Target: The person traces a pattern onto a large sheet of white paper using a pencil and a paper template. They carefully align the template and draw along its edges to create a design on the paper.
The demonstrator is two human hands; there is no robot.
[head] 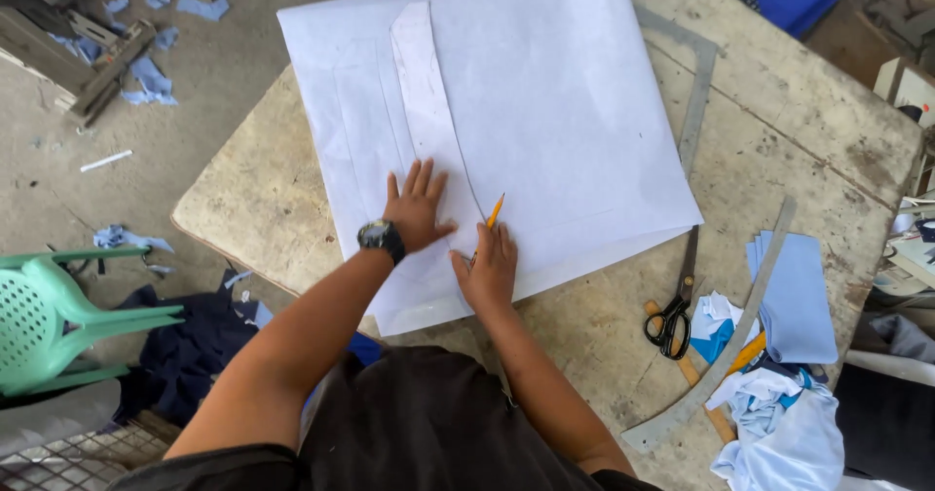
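Worn desk, partly hidden by white paper. The left hand is spread flat on a long pattern strip; a yellow pencil is pinched in the right hand, its tip concealed. Black scissors are seen nearby.

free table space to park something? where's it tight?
Bare table right of the white paper, beyond the metal ruler; also the left corner beside the left hand. Crowded at lower right: scissors, curved ruler, blue cloth pieces.
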